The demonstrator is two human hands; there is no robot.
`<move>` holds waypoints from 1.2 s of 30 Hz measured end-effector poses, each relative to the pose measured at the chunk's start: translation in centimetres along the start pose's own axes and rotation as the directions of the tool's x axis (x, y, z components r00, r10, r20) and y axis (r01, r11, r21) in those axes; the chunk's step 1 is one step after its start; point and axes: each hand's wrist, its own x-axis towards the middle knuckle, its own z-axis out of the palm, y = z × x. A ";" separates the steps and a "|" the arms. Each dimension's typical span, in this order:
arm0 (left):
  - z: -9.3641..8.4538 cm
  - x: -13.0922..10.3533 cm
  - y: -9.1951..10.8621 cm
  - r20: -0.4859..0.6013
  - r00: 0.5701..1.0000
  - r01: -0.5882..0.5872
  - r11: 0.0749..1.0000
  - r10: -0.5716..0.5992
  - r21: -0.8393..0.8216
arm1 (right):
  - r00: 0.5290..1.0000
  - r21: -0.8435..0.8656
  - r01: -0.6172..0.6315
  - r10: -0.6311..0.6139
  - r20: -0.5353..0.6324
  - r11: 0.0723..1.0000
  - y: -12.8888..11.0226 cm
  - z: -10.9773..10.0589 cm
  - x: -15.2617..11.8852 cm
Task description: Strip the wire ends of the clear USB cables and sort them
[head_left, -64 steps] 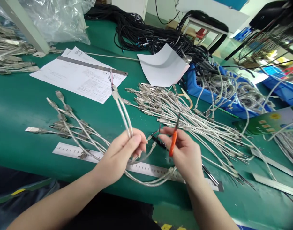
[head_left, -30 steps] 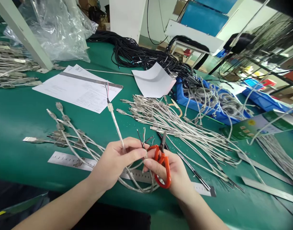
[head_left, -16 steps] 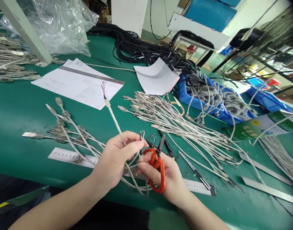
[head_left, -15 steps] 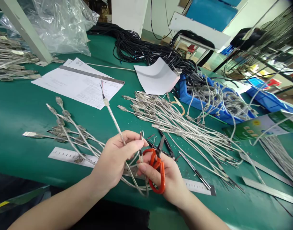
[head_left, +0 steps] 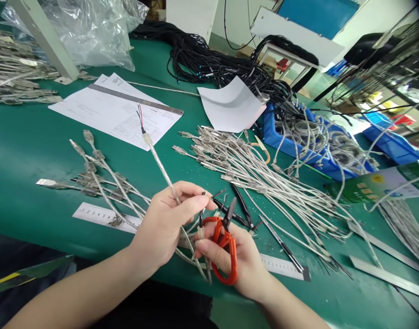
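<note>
My left hand is closed around a clear-jacketed silvery cable, whose stripped end with thin red and dark wires sticks up past the fingers. Its thumb and forefinger pinch the fine wire tips of another cable end. Just below the black part of that end, my right hand grips the jacket between thumb and finger. Orange-handled scissors hang on the same hand, blades pointing up and slightly apart from the wires. A cable loop droops beneath both hands.
Several USB cables lie at left over a white ruler. A bundle of cables spreads to the right, near black-handled pliers and tweezers. Printed papers and blue bins sit farther back.
My left thumb and forefinger have closed over the wire tips, which stood more exposed before. The view has shifted slightly; the scissors stay in my right hand.
</note>
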 end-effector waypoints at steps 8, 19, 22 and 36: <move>0.3 -0.2 0.0 -0.032 0.999 0.011 0.999 -0.010 0.033 | 0.999 -0.037 -0.006 0.008 0.052 0.999 -0.3 0.2 0.0; 0.1 -0.4 0.0 -0.022 0.998 0.054 0.998 -0.054 0.030 | 0.996 -0.070 -0.007 0.013 0.090 0.998 -0.3 0.3 0.2; 0.0 -0.5 0.1 -0.033 0.999 0.039 0.999 -0.038 0.035 | 0.995 -0.066 -0.018 0.024 0.099 0.998 -0.4 0.2 0.2; -0.8 -0.4 0.0 0.038 0.999 0.007 0.995 -0.011 0.099 | 0.990 -0.371 0.055 -0.002 0.142 0.927 -2.1 -3.6 -0.2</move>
